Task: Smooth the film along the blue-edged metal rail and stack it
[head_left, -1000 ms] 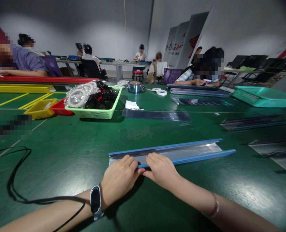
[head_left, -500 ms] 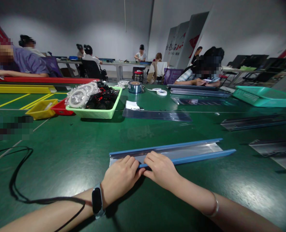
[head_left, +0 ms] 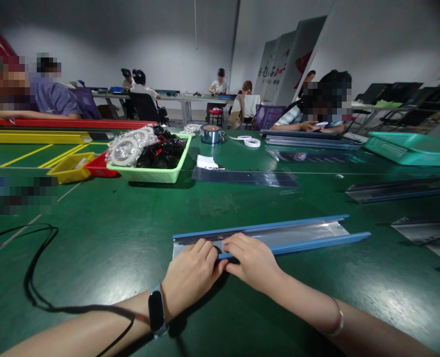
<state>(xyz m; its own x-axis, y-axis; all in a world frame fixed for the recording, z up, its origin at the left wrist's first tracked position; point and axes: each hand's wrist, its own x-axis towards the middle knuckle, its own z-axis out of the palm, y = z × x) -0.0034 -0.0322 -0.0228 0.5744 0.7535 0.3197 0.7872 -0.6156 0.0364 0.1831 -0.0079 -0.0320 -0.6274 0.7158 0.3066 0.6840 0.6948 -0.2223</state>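
Note:
A long clear plastic channel with blue edge strips [head_left: 309,233] lies on the green table, running to the right. Both hands grip its near blue edge, close to its left end. My left hand [head_left: 193,265] has its fingers curled over that edge, with the thumb below on the outer side. Right beside it, my right hand [head_left: 251,260] pinches the same edge, fingertips inside the channel and thumb outside. The stretch of edge under the fingers is partly hidden.
Beyond the channel lies a flat clear sheet [head_left: 245,177]. A light-green basket [head_left: 151,174] holds black parts and wrapped tape rolls. More channels [head_left: 402,191] lie at the right, near a teal basket [head_left: 413,148]. A black cable [head_left: 30,267] loops by my left arm. Co-workers sit across the table.
The whole view has shifted slightly, so everything appears a little further right. My right hand's fingers have parted slightly from my left hand's along the blue edge. Both hands stay on the channel.

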